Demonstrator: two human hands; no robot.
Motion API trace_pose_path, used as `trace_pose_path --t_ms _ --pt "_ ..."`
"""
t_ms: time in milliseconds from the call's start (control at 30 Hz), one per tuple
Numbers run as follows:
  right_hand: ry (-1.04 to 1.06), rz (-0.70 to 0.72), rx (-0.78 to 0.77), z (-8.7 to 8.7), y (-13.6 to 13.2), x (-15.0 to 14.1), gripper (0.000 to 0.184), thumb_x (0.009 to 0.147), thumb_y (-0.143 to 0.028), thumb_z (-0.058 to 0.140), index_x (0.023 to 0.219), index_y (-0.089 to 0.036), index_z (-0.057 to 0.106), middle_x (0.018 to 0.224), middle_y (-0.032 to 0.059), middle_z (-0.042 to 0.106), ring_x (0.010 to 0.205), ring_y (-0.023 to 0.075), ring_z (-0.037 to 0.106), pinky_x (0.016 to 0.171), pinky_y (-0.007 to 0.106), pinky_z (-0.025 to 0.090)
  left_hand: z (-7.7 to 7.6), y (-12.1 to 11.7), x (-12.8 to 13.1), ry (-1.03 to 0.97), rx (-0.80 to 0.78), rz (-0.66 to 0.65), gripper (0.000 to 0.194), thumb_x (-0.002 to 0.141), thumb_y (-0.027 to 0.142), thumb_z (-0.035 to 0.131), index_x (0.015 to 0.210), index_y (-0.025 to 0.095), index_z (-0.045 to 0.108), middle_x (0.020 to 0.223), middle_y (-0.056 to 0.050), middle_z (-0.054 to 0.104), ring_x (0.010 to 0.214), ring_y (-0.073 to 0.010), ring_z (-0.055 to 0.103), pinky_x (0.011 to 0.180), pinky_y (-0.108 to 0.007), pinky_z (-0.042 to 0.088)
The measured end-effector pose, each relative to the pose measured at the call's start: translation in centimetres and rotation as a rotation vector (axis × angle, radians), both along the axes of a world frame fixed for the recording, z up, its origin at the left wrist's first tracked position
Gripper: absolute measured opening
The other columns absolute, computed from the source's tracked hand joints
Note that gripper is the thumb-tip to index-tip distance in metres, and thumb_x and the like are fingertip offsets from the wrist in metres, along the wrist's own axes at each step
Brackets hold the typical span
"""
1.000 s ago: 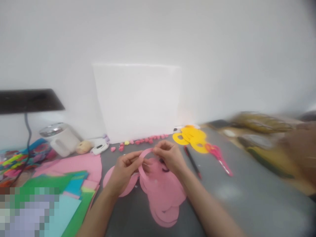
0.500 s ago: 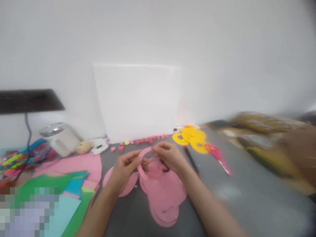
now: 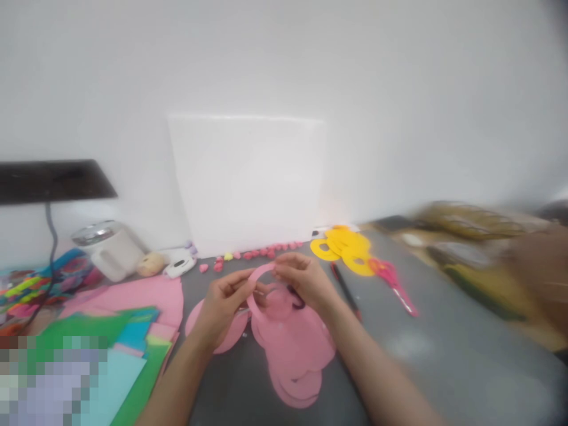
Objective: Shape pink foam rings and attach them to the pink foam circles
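Note:
A thin pink paper ring (image 3: 262, 270) is pinched between my two hands above the tabletop. My left hand (image 3: 222, 305) grips its left side, fingers closed. At the upper right of the ring, my right hand (image 3: 306, 283) holds it between thumb and fingertips. Under the hands lies an overlapping pile of pink paper circles (image 3: 302, 349), with a further pink circle (image 3: 235, 337) partly covered by my left hand. A small dark curved thing (image 3: 298, 300) shows beside my right hand; I cannot make out its kind.
Yellow paper rings (image 3: 350, 245), pink scissors (image 3: 394, 284) and a black-and-red pen-like tool (image 3: 345, 290) lie to the right. Small pink pieces (image 3: 266, 251) line the foot of a white board (image 3: 248, 183). Coloured sheets (image 3: 128, 378) and a white mug (image 3: 115, 254) occupy the left.
My right hand and its fingertips have shifted very slightly on the pink ring. Otherwise things stay where they were.

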State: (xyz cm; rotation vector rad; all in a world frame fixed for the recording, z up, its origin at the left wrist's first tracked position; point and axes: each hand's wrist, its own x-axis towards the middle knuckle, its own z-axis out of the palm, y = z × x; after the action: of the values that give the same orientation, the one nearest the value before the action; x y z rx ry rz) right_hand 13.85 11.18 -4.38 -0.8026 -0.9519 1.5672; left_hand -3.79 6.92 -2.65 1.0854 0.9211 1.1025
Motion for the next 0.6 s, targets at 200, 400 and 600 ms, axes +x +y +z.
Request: trace_pose_path --t_ms 200,400,600 --pt "0.000 -0.013 -0.006 -0.14 0.13 -0.07 0.025 0.052 -0.025 0.082 0.071 -0.016 0.069 0.062 0.0005 0.068 0.058 0.0111 0.063 0.062 0.023 0.051 -0.05 0.05 0.05 0.014 0.009 -0.008 0.034 0.077 0.031 0.066 0.108 0.015 0.066 0.084 -0.009 0.071 0.065 -0.0160 0.063 0.062 -0.028 0.052" --pt "-0.083 -0.007 0.019 0.12 -0.13 -0.15 0.023 0.054 -0.028 0.081 0.067 -0.015 0.066 0.059 -0.0002 0.064 0.054 0.0100 0.058 0.053 0.021 0.047 -0.22 0.02 0.17 0.018 0.013 -0.004 0.033 0.077 0.030 0.066 0.107 0.017 0.067 0.080 -0.006 0.071 0.066 -0.0153 0.062 0.063 -0.027 0.051" --pt "-0.165 0.018 0.067 0.67 -0.59 -0.21 0.023 0.057 -0.029 0.079 0.062 -0.016 0.060 0.053 -0.0035 0.057 0.044 0.0062 0.047 0.041 0.019 0.037 -0.21 -0.14 0.41 0.040 0.021 -0.029 0.031 0.078 0.031 0.065 0.105 0.016 0.067 0.078 -0.007 0.071 0.067 -0.0164 0.063 0.064 -0.028 0.052"
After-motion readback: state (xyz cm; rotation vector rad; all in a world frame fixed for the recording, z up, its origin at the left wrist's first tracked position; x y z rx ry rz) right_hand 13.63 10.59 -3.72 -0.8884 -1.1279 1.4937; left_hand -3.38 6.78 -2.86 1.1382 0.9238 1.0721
